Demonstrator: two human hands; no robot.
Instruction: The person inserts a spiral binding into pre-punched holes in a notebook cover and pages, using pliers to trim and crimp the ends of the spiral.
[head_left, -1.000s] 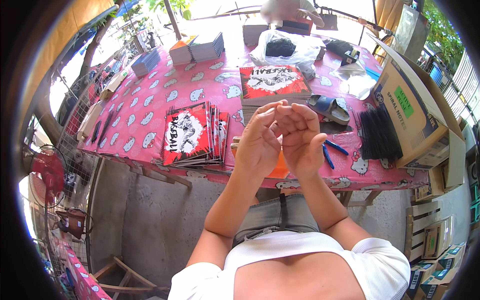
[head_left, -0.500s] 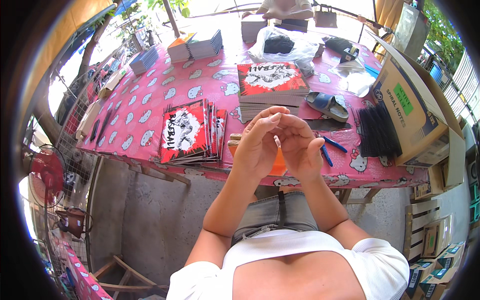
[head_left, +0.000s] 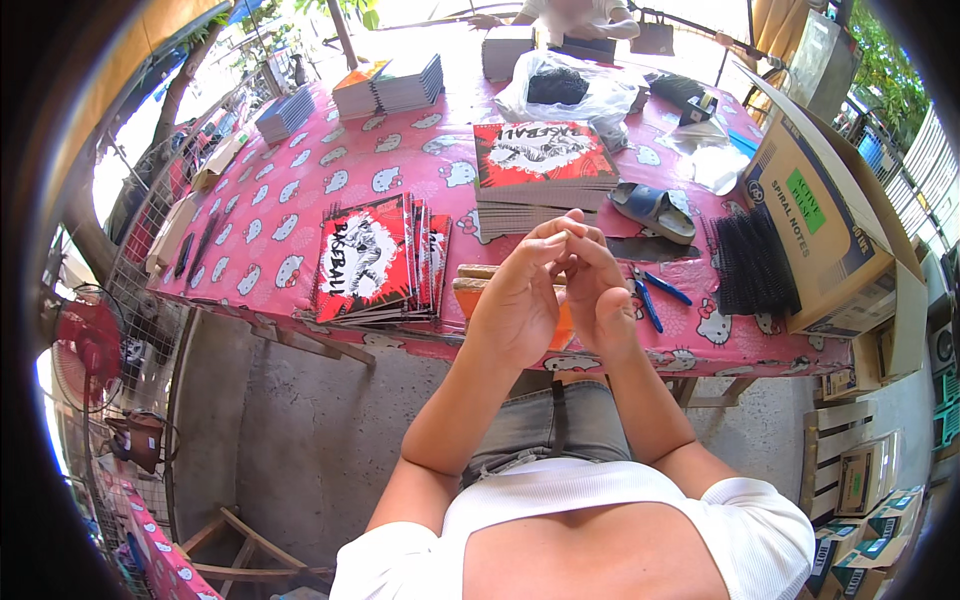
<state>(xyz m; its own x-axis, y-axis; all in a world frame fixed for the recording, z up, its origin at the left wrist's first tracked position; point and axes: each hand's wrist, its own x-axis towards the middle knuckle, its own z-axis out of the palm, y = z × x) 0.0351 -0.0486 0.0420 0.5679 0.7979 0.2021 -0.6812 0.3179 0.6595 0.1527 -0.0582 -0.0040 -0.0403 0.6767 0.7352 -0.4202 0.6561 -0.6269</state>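
My left hand (head_left: 520, 305) and my right hand (head_left: 603, 300) are raised over the table's near edge, cupped toward each other. Their fingers are long and slightly bent, meeting at the tips, and I make out no object in either palm. Behind them, partly covered, lies an orange block with a wooden-looking top (head_left: 478, 285). A pair of blue-handled pliers (head_left: 655, 295) rests just right of my right hand. Beyond my fingertips stands a tall stack of red-covered notebooks (head_left: 545, 165). To the left is a fanned pile of spiral notebooks (head_left: 370, 260) with the same red cover.
A pink patterned cloth covers the table (head_left: 290, 230). On the right are a blue clog (head_left: 655, 212), black binding coils (head_left: 755, 260) and an open carton (head_left: 825, 220). A plastic bag (head_left: 560, 95) and more notebook stacks (head_left: 400, 85) sit farther back, where another person (head_left: 580, 20) works.
My hands have drawn closer together, the fingers folding in more at the tips. Across the table, the other person's arms have spread apart. Things on the table stay in place.
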